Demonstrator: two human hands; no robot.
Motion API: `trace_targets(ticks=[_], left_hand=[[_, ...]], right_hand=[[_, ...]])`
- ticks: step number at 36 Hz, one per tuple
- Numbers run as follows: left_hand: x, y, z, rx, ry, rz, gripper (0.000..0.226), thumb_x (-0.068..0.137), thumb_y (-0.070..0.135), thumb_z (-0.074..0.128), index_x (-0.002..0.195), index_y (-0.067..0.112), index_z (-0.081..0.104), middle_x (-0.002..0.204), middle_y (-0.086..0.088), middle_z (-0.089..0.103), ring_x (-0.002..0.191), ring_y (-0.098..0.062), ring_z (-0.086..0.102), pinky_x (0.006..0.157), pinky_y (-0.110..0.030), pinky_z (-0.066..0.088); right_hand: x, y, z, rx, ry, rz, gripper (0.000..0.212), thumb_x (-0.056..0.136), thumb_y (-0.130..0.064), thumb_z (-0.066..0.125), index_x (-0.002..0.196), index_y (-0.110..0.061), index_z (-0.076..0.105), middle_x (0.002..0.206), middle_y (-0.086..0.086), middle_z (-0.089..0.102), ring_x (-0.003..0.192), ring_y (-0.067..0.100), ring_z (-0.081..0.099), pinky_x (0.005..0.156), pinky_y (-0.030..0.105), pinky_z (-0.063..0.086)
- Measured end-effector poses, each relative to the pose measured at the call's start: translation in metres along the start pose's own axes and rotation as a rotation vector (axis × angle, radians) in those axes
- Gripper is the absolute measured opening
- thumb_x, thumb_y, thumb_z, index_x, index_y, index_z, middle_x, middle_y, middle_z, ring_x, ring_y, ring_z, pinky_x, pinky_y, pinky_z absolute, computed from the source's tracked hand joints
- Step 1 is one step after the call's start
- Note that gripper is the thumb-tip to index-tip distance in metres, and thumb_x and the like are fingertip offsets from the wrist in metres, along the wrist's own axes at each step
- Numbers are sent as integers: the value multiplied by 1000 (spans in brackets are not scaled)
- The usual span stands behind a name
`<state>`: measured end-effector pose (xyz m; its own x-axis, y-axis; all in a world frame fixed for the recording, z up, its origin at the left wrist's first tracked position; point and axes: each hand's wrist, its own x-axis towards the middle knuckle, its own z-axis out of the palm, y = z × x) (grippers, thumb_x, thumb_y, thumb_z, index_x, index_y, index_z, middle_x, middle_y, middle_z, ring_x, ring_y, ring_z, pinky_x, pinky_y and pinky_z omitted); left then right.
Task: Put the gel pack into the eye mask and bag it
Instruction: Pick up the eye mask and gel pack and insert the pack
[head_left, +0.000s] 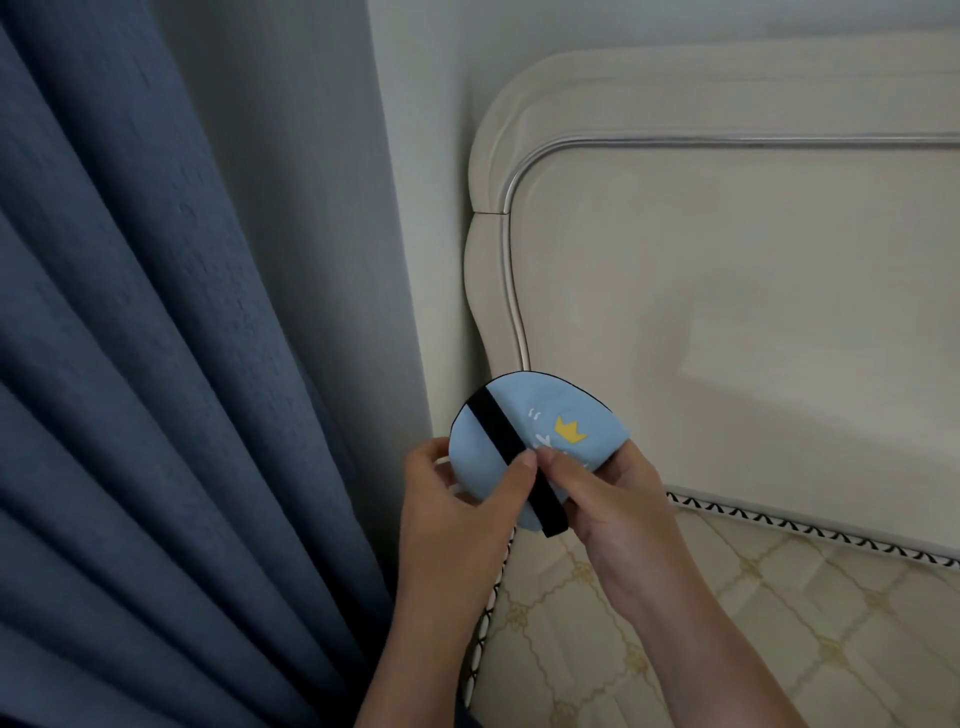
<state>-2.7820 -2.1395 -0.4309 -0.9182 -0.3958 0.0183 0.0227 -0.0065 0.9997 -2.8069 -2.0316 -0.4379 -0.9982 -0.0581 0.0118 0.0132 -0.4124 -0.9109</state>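
a heavy blue curtain (130, 364) hangs in folds down your left side, with a strip of pale wall (415, 156) between it and the cream headboard (727, 286). below the headboard lies the mattress (675, 623), quilted in a gold lattice, with a black-and-white braided trim (831, 535) along its edge. nothing stands between you and the eye mask (545, 410). you hold it in the air in front of the headboard's lower left corner, above the mattress corner. it is light blue, with a yellow crown print (570, 429) and a black strap (498, 431) slanting across it. your left hand (457, 509) has its fingers curled round the mask's left edge, thumb on the strap. your right hand (613, 499) pinches the lower edge just beside that thumb. both hands cover the mask's lower part. you cannot tell whether anything is inside it. a pale sliver by your left thumb is too small to make out.
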Motion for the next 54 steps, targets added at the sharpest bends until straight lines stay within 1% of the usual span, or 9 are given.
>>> trace_targets(ticks=[6,10,15,26,31,37,41,45,54], left_hand=[[2,-5,3,11,26,7,33,67,28,72,87,35,47,80,10,63,62,11,61,43,-7,43],[7,-8,-7,13,-28,-67,26,78,7,59,93,27,54,55,1,66,41,-4,56,39,-14,43],[16,-10,-22,11,-64,-86,20,82,1,56,86,20,62,56,7,68,35,3,45,36,-11,37],[24,-10,-36,137,-94,68,5,83,30,60,85,31,64,73,18,69,70,9,61,63,-9,45],[19,-7,-26,178,-180,174,15,74,30,68,85,35,60,75,23,67,71,7,62,60,-8,48],[13,-2,-32,114,-229,195,45,54,68,52,84,36,63,85,22,69,79,7,63,62,-7,47],[12,-3,-29,187,-257,166,25,63,40,74,83,30,63,82,16,70,73,0,64,66,-14,53],[15,-5,-29,129,-256,133,22,82,0,62,79,20,66,61,5,69,57,-2,62,58,-11,49],[16,-10,-33,123,-336,13,42,94,-3,38,83,23,69,68,8,73,59,1,61,59,-9,47]], right_hand=[[0,-2,-2,-7,33,2,34,75,-4,69,107,-11,61,92,5,74,84,21,71,68,34,59],[3,-5,-6,-31,57,-21,29,79,-1,64,105,-13,61,88,-1,74,80,15,70,70,33,58],[6,-9,-12,-40,64,-17,24,83,-1,58,100,-17,64,88,-5,73,82,11,69,73,32,56],[11,-15,-22,-112,-80,73,22,84,-4,52,79,-18,69,72,-5,72,63,8,66,52,19,50],[11,-15,-21,-281,-155,102,24,82,-5,55,74,-20,71,74,-5,73,67,8,67,58,20,50],[13,-17,-26,-388,-152,66,6,76,-13,63,76,-15,69,72,-3,69,66,10,63,58,21,46],[15,-18,-28,-414,-96,70,16,78,-11,65,94,-14,65,86,3,73,76,18,67,65,29,50],[16,-18,-31,-354,-30,95,30,75,-13,69,103,-20,58,82,-1,74,73,14,70,62,28,50],[17,-21,-33,-297,-13,79,12,79,-8,62,86,-15,70,77,-4,73,67,8,67,52,22,51]])
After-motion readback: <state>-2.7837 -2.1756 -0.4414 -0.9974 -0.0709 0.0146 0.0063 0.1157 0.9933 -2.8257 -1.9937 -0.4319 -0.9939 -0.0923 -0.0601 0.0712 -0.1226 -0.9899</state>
